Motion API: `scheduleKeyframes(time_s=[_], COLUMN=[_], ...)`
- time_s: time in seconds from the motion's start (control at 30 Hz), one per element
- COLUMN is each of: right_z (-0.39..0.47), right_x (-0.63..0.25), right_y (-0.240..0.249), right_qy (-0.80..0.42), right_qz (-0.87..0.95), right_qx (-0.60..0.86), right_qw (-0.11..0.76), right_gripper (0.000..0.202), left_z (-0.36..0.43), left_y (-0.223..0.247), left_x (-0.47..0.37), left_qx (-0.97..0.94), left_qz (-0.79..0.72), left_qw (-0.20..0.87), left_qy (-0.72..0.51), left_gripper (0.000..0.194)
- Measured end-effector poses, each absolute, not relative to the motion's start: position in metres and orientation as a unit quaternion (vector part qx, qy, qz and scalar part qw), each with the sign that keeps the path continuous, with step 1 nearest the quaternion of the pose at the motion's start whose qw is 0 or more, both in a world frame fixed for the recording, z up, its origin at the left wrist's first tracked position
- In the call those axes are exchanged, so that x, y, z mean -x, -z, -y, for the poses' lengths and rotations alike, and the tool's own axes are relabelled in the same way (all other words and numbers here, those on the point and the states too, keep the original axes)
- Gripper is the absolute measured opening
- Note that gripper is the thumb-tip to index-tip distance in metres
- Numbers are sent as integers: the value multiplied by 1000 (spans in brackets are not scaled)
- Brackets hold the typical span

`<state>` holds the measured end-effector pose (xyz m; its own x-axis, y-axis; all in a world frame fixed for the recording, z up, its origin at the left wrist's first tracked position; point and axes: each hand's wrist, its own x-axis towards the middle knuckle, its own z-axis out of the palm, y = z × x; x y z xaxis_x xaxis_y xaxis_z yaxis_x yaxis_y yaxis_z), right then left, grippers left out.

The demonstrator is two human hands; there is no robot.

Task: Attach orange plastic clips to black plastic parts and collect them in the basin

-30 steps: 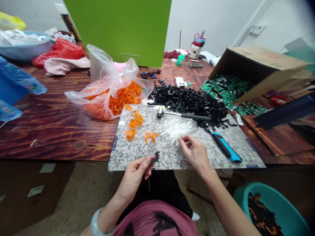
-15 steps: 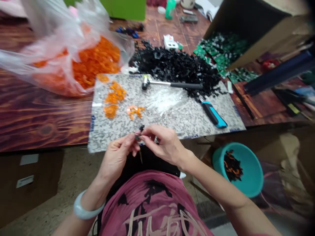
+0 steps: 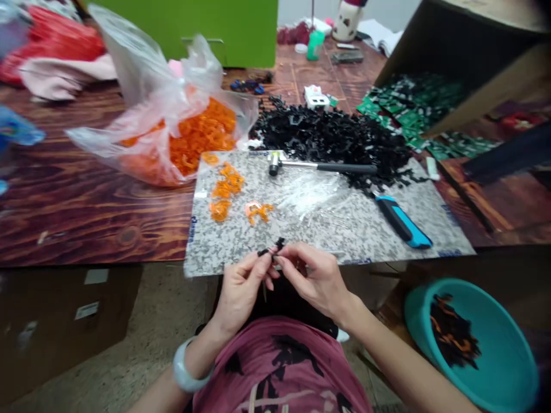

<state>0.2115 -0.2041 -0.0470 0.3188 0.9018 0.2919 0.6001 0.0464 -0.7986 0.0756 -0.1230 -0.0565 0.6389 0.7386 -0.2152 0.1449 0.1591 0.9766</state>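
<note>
Between my two hands is a small black plastic part (image 3: 279,243), held just over the front edge of the speckled grey board (image 3: 206,252). My left hand (image 3: 246,284) pinches it between thumb and fingers. From the other side, my right hand (image 3: 314,278) grips it with thumb and forefinger. Its exact shape is mostly hidden by the fingertips. A few orange plastic pieces (image 3: 259,212) lie on the board beyond my hands, with a small heap of orange pieces (image 3: 226,184) behind them. Thin clear sticks (image 3: 310,192) are spread in the board's middle.
A hammer (image 3: 327,166) lies before a large pile of black parts (image 3: 331,132). At right are a blue-handled tool (image 3: 404,222) and a carton (image 3: 473,69) spilling green pieces. A plastic bag of orange parts (image 3: 193,137) stands left; a teal basin (image 3: 508,344) sits low right.
The camera view has shifted, so the whole scene sits further right and slightly lower in the picture. Both hands still hold the black part, which shows a little more clearly now.
</note>
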Motion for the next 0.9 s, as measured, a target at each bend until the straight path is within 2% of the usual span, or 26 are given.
scheduleKeyframes(time_s=[0.47, 0.77, 0.9], right_z=[208, 206, 211], right_x=[-208, -201, -207], right_y=[42, 45, 42], right_qy=[-89, -73, -118], right_qz=[633, 633, 624], right_qx=[631, 651, 634], right_qw=[440, 413, 441], right_gripper=[11, 20, 12], left_z=[127, 129, 128], left_y=[46, 56, 56], left_x=[-77, -75, -75], left_qx=[-651, -629, -601], left_qz=[-338, -373, -400], left_qw=[639, 638, 640], left_qy=[-231, -241, -262], left_gripper=[42, 36, 25])
